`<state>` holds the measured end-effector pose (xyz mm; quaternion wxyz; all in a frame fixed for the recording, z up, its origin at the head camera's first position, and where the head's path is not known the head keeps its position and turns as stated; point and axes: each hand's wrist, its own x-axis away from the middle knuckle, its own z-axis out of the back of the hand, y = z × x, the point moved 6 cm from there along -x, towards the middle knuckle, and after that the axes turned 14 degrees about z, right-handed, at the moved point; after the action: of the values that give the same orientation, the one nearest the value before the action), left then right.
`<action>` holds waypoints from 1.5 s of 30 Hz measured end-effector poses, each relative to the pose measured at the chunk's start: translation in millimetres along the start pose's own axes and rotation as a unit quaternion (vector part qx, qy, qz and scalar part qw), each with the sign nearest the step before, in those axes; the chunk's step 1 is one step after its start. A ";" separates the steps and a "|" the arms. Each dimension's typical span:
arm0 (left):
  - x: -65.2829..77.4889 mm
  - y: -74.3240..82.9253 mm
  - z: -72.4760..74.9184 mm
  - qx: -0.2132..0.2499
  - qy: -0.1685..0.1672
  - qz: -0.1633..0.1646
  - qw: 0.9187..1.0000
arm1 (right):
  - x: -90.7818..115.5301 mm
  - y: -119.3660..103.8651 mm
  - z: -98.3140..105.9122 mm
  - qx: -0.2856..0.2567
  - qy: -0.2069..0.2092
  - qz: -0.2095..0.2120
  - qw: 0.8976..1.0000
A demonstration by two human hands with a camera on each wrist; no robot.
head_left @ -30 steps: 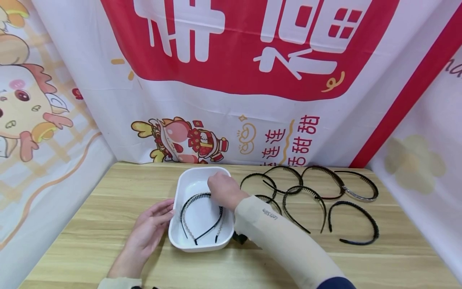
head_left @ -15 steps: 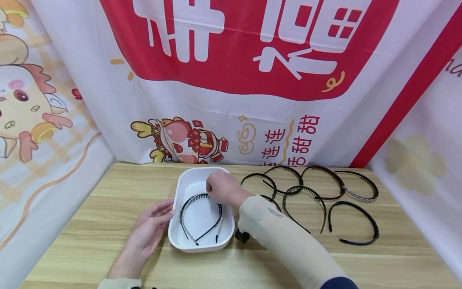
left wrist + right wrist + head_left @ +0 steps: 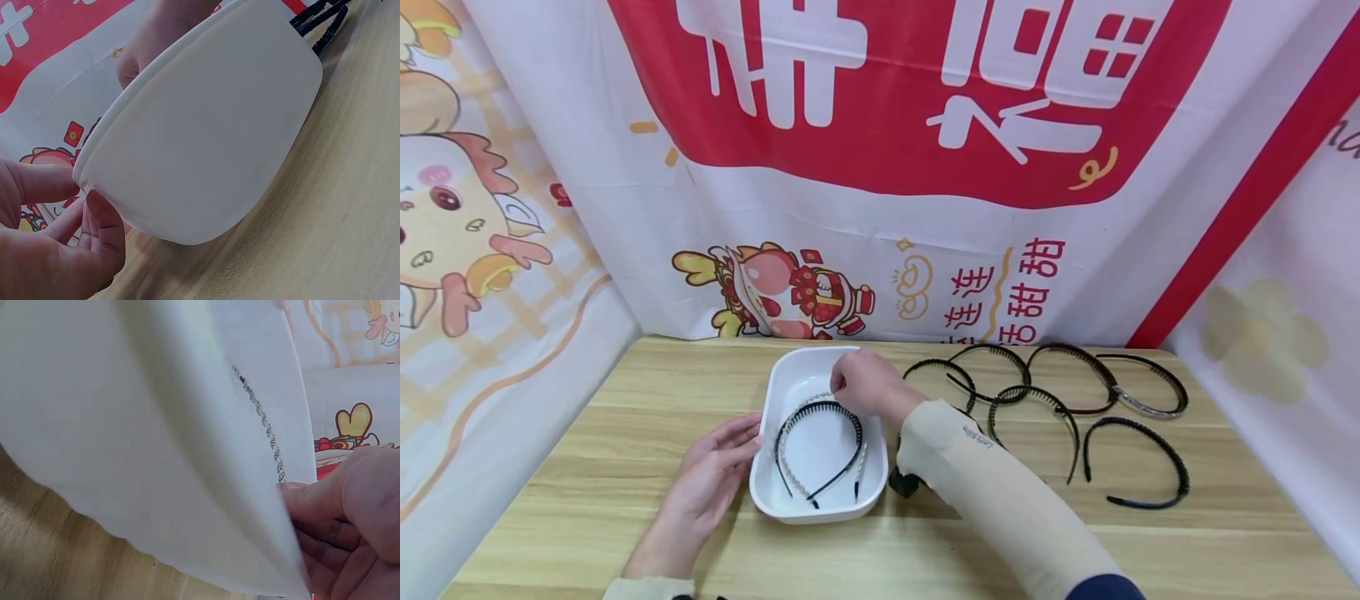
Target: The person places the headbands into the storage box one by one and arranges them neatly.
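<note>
A white plastic box (image 3: 808, 514) stands on the wooden table with two headbands in it. My left hand (image 3: 718, 467) pinches the box's left rim between thumb and fingers, clearer in the left wrist view, where the white box (image 3: 212, 131) fills the middle. Over the box's right side, my right hand (image 3: 865, 383) pinches a silver beaded headband (image 3: 808, 396) by its curved top. Its silver beads (image 3: 269, 434) lead up to the thumb in the right wrist view. A black toothed headband (image 3: 823, 407) lies in the box, overlapping the silver one.
Several black headbands, among them one toothed headband (image 3: 1033, 392) and one braided-looking headband (image 3: 1180, 467), lie on the table (image 3: 1210, 550) to the right. A printed cloth (image 3: 880, 267) hangs behind the table, with cloth on both sides.
My right hand has shifted slightly, and the silver headband has slid a little toward the back and right, away from the black one's arc. The left hand and box have stayed put.
</note>
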<state>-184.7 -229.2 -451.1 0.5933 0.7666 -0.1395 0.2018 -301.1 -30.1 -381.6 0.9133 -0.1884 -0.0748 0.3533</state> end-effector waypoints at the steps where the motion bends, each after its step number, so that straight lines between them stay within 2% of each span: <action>1: 0.0 -0.1 0.2 0.001 0.000 0.000 1.000 | -0.4 0.2 0.3 -0.003 0.001 -0.003 1.000; 10: 1.0 -0.4 0.3 0.005 0.000 -0.003 1.000 | -1.4 0.8 5.0 -0.021 0.020 -0.013 0.999; 16: 1.7 0.7 0.1 0.007 -0.002 -0.009 1.000 | -0.7 -1.3 3.2 -0.007 0.016 -0.008 1.000; 24: 1.8 0.1 -0.6 0.002 0.003 -0.002 1.000 | 2.5 -1.7 3.9 -0.006 0.071 -0.009 0.997; 28: 1.9 0.5 -0.9 0.005 0.002 -0.004 1.000 | 3.8 -1.8 5.2 -0.006 0.085 -0.014 0.996; 36: 1.8 0.9 -0.8 0.006 0.002 -0.004 1.000 | 3.5 -1.6 5.5 -0.023 0.069 -0.057 0.996; 45: 2.4 1.4 -0.8 0.007 -0.002 -0.010 1.000 | -1.9 -0.8 -4.1 -0.001 0.051 -0.047 0.998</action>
<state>-183.3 -228.8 -448.7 0.5894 0.7729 -0.1314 0.1949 -300.9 -33.0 -385.1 0.9312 -0.2037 -0.0370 0.2999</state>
